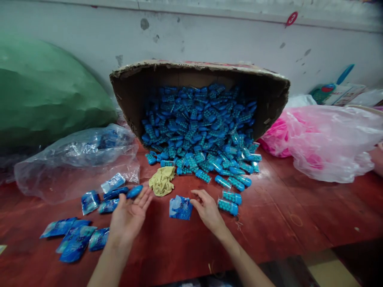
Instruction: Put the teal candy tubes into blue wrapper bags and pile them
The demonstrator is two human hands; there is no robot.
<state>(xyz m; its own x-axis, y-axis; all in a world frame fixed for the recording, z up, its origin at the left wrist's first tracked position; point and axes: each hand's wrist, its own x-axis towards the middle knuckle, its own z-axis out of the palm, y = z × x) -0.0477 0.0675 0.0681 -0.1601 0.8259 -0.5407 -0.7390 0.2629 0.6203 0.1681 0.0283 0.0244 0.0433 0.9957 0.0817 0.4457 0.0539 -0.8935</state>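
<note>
Our left hand [131,217] is wide open, palm up, with the fingers spread loosely. A blue packet [134,191] sits right at its fingertips; we cannot tell whether it touches them or rests on what lies behind. Our right hand [208,209] is half open, palm turned down, fingers bent, with thumb and forefinger parted at the right edge of a printed blue wrapper [180,207]. The wrapper lies flat on the red desk [167,247] between our hands, and we cannot tell whether the thumb presses on it.

Just behind the wrapper, a crumpled yellow cloth [162,181] lies on the desk. Beside and beyond our left hand are several filled packets [90,202], blue and silvery, some overlapping; more lie nearer to us on the left. Just beyond our right hand, two clear tubes [228,207] with blue caps and teal beads lie side by side.

Farther back, a big cardboard box [272,95] lies with its opening toward us, and a heap of similar tubes [194,119] spills from it onto the desk. To its left are a clear plastic bag [74,159] and a bulging green sack [50,91]; to its right, a translucent bag [329,139] showing pink contents. Behind stands a stained pale wall [209,44].
</note>
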